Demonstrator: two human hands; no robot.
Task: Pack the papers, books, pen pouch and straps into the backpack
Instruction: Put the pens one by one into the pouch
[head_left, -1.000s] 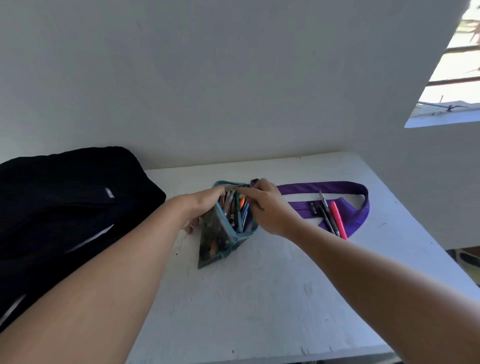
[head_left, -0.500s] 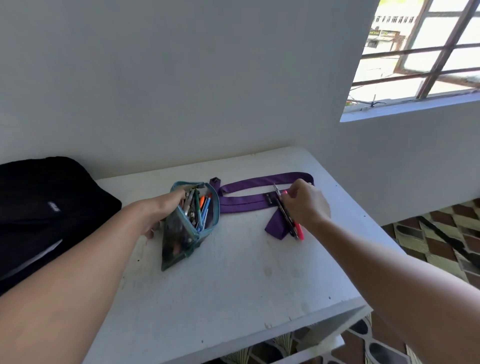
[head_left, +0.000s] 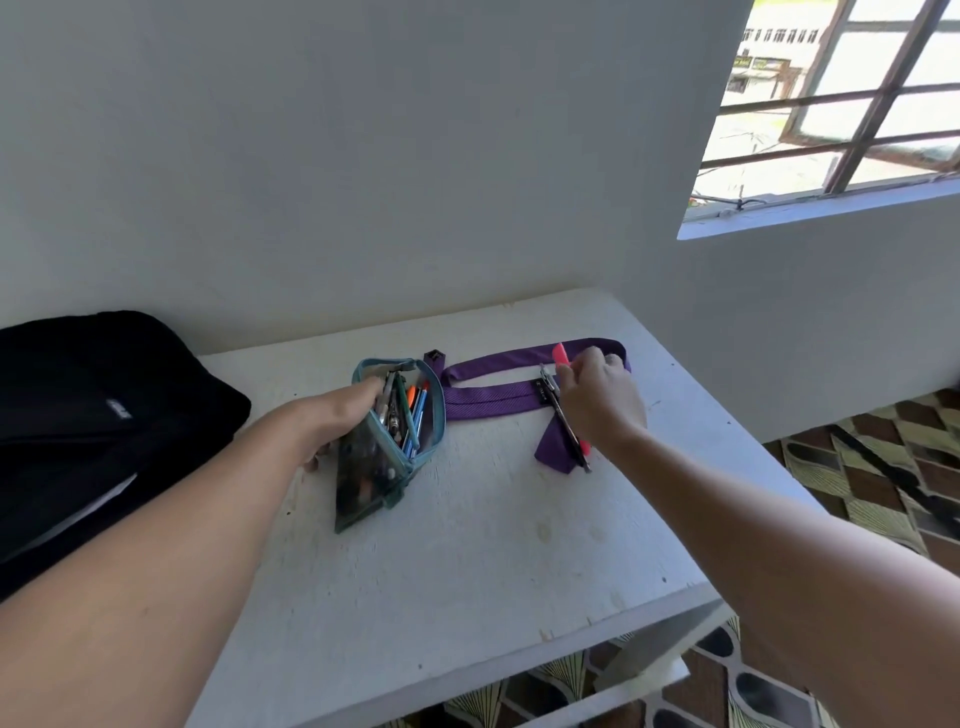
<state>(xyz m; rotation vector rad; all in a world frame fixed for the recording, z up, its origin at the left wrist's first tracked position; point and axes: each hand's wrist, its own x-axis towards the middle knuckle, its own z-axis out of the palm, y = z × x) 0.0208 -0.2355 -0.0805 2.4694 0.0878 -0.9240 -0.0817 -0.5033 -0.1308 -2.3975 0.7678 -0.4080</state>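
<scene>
The left hand (head_left: 347, 410) held the pen pouch (head_left: 387, 447) open mid-worktop (head_left: 467, 561). The right hand (head_left: 597, 400) apparently pinched a pink pen (head_left: 561, 358) above the purple strap (head_left: 493, 405) near the far edge. The backpack (head_left: 93, 415) lay at the left edge.

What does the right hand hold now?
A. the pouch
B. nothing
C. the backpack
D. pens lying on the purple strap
D: the right hand grips a pink pen and a dark pen over the strap; the left hand holds the pouch.
</scene>
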